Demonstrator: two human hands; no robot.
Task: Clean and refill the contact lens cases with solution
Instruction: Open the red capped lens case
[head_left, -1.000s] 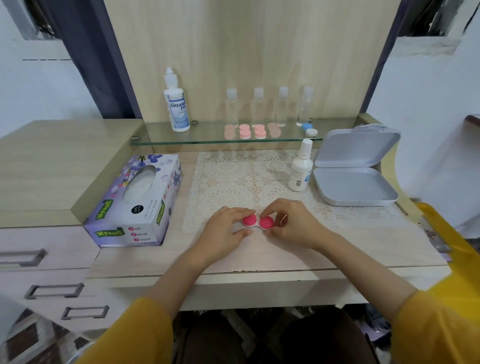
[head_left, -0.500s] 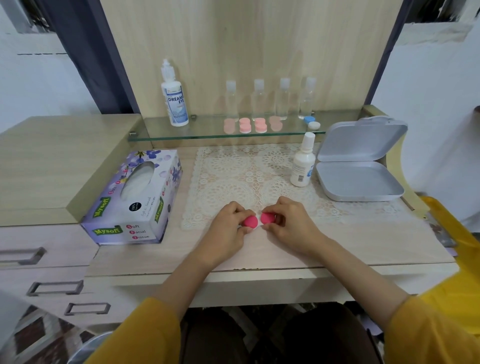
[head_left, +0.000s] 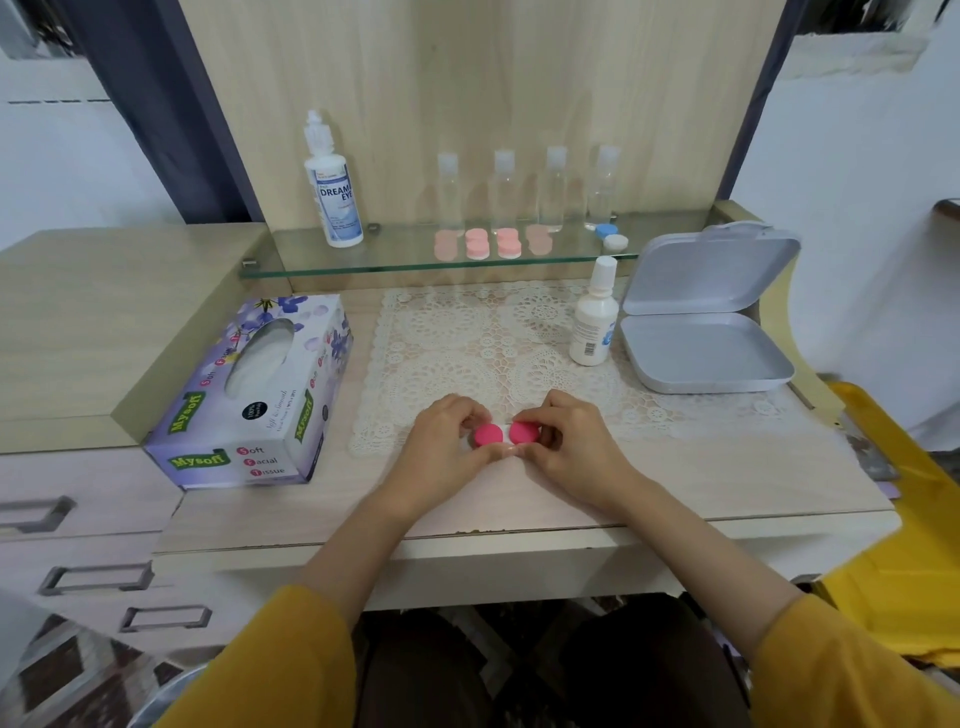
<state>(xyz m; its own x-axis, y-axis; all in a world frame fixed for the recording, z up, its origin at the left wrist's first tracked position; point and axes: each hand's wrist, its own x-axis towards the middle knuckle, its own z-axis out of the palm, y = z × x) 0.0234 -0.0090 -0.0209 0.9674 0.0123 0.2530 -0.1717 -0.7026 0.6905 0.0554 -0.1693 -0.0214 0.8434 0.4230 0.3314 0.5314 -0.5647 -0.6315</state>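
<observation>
At frame centre, the left hand (head_left: 451, 441) and right hand (head_left: 569, 441) each pinch a pink cap of the lens case (head_left: 506, 434) with curled fingers.

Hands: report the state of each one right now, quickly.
Left hand: closed, gripping the left end of the pink lens case.
Right hand: closed, pinching the case's right end.
</observation>
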